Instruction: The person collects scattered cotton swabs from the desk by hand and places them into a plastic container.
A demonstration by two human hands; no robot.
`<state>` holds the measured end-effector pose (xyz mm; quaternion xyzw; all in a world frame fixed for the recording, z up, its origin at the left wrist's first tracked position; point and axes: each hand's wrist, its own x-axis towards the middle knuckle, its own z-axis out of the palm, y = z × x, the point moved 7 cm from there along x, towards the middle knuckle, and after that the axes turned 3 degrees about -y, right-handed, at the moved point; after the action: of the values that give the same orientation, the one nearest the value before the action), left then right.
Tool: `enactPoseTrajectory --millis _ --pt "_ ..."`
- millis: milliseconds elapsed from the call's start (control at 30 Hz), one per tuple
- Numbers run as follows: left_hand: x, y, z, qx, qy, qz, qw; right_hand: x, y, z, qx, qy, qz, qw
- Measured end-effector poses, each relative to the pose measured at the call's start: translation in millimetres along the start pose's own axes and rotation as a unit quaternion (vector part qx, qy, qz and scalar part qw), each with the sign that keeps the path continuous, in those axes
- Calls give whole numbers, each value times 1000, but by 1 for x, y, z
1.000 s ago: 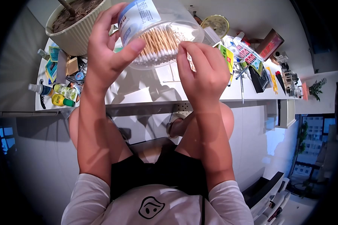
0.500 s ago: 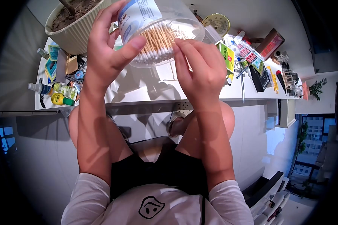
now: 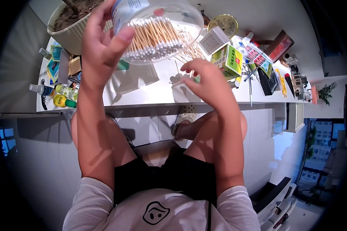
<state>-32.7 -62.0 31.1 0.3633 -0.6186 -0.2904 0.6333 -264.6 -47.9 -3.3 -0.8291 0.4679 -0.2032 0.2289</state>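
My left hand [image 3: 103, 48] is closed round the side of a clear round plastic tub [image 3: 172, 10] with a blue and white label, and the thumb presses near its mouth. The tub is tilted towards me above the table. Inside lies a thick layer of cotton swabs [image 3: 152, 35] with white tips and wooden sticks. Lower and to the right, my right hand [image 3: 209, 81] hovers by the tabletop with thumb and fingers apart, and I see nothing between them. Just behind it, a pile of loose cotton swabs [image 3: 192, 51] lies on the table, partly hidden by the tub.
A green and yellow box [image 3: 228, 61] and a small white box [image 3: 214, 41] stand right of the loose swabs. A large potted plant [image 3: 67, 32] fills the back left, with bottles [image 3: 59, 101] before it. Packets and a black box [image 3: 267, 81] crowd the right.
My right hand has moved away from the tub's mouth, down and to the right, and its fingers have spread. The tub has shifted slightly left and up, uncovering the loose swabs.
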Motion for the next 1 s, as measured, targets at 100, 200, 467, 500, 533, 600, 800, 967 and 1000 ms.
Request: enactPoseTrajectory --millis 100,200,467,500,533,600,800,967,1000 --pt "-1 -5 -3 -23 -11 -12 1000 -2 12 26 -92 -52 -25 994" --pt "-1 -3 -1 -21 -14 -13 1000 2 21 49 -112 -63 -34 991" --pt "-1 0 0 -37 -8 -11 999 8 -3 28 -134 120 -85 980" --pt "-1 1 0 -41 -14 -16 999 8 -8 14 -122 171 -90 974" --pt "-1 2 -2 -39 -13 -16 999 7 -12 0 -108 221 -94 965" --pt "-1 5 -1 -48 -13 -14 999 -1 -12 -21 -54 271 -76 958" --pt "0 6 -2 -25 -6 1 1000 -1 1 -33 236 278 -13 931" --pt "0 1 -3 -35 -13 -3 999 1 -5 -33 344 270 -22 899" --pt "0 1 -3 -43 -14 -12 999 -2 -6 -37 347 286 -28 893"
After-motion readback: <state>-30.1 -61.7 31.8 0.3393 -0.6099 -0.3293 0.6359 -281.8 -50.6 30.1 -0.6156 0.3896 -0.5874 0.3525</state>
